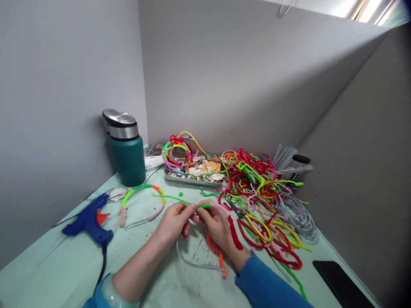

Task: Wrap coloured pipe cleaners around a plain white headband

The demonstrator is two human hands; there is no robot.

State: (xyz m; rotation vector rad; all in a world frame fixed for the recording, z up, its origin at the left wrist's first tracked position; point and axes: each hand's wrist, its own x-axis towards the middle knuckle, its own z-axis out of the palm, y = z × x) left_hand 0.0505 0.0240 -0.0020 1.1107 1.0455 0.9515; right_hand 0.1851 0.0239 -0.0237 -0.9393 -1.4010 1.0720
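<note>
In the middle of the table, my left hand [173, 223] is closed, pinching a green pipe cleaner [173, 197] whose loose end sticks out to the left. My right hand [215, 223] is closed beside it on a wire ring, where green is wound tightly. Along the ring, pink, red [235, 234] and orange [221, 259] wrapped sections follow, and bare grey wire [199, 266] curves below my hands. Left of them lies another partly wrapped headband-shaped ring [141, 187] with green, orange, yellow, lilac and pink parts.
A blue glue gun [88, 220] lies at the left, near a green bottle [127, 160]. Behind is a metal tray [195, 180] with small pieces and wrapped rings. Tangled pipe cleaners [253, 175], yellow-handled scissors [261, 229] and a black phone [342, 284] lie at the right.
</note>
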